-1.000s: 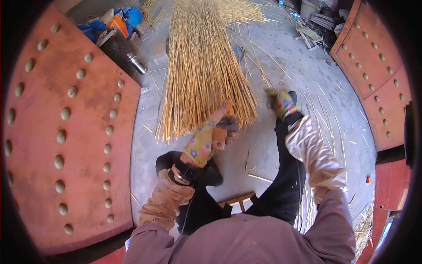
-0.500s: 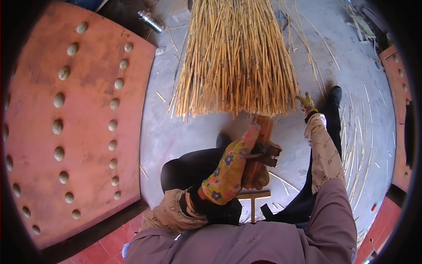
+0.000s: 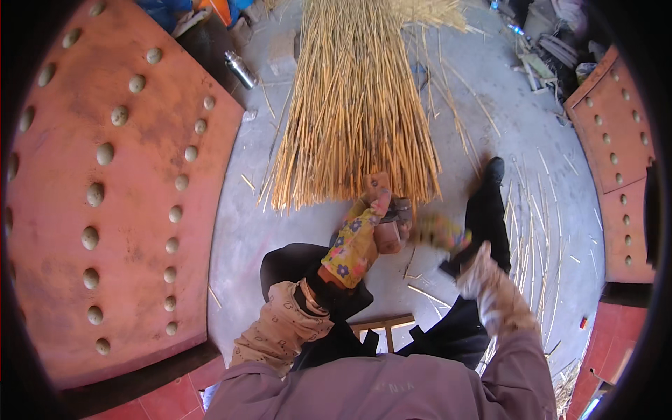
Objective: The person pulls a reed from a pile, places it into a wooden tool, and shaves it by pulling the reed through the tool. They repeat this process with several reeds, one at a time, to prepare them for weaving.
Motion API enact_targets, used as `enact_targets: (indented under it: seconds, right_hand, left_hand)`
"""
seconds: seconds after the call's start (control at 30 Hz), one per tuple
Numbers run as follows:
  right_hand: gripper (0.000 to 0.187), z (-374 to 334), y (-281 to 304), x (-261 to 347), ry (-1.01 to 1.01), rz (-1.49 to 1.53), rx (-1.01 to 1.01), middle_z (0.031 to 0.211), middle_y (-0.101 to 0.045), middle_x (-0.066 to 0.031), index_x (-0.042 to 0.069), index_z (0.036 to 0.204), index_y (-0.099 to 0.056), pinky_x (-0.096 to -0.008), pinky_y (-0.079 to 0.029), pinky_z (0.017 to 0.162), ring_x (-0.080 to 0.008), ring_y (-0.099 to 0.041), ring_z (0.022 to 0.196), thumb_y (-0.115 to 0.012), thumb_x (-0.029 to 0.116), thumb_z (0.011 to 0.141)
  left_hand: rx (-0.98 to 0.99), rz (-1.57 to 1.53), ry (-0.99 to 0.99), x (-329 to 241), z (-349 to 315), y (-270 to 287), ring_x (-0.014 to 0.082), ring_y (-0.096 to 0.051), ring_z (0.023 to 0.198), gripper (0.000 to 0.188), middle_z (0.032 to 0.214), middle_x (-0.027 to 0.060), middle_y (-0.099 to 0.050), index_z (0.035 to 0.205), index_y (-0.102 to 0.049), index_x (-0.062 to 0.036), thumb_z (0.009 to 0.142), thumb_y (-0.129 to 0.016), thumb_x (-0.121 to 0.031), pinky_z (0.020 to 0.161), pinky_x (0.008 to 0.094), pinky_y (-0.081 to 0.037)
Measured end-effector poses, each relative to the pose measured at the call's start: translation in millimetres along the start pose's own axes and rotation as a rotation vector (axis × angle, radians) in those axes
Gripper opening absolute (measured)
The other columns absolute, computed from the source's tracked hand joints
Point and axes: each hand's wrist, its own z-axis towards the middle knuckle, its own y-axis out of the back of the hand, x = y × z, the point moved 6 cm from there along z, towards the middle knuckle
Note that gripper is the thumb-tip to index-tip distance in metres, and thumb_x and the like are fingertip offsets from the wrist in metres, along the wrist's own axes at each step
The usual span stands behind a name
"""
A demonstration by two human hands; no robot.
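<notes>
Many thin, golden-brown stalks (image 3: 353, 122) lie massed, fanning toward uneven ends.

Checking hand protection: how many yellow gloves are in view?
2: one yellow glove on the left hand, at the brown block; the other glove, blurred, on the right hand, right of the block. More may be hidden in the background clutter.

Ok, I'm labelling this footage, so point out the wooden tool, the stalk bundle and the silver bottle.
Wooden tool (image 3: 388, 239): head view, its brown block.
Stalk bundle (image 3: 358, 115): head view, middle of the stalks.
Silver bottle (image 3: 241, 70): head view, its shiny side.
</notes>
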Motion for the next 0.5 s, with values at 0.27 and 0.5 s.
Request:
enact_targets:
  seconds: [0.27,0.5]
  right_hand:
    - [0.034,-66.2,-74.6,22.7,-0.268,0.729,-0.232,0.106,-0.052,-0.0116,0.000,0.111,-0.047,-0.0262,-0.044,0.079,-0.0215,-0.055,0.094,-0.053,0.007,0.078]
    - [0.031,-45.7,-50.5,169.9,0.136,0.462,-0.458,0.106,-0.051,-0.0109,0.002,0.110,-0.046,-0.0286,-0.045,0.080,-0.0185,-0.053,0.096,-0.050,0.010,0.081]
  left_hand:
    - [0.385,0.844,-0.560,-6.8,-52.5,-42.5,0.0181,-0.052,0.093,0.029,0.098,0.0043,-0.054,0.102,-0.055,-0.0107,0.074,-0.060,-0.012,0.076,0.0253,-0.041]
    - [0.479,1.489,-1.081,28.4,-117.7,-56.6,0.0280,-0.039,0.112,0.043,0.116,0.0045,-0.047,0.099,-0.061,-0.0177,0.056,-0.060,-0.012,0.092,0.0423,-0.029]
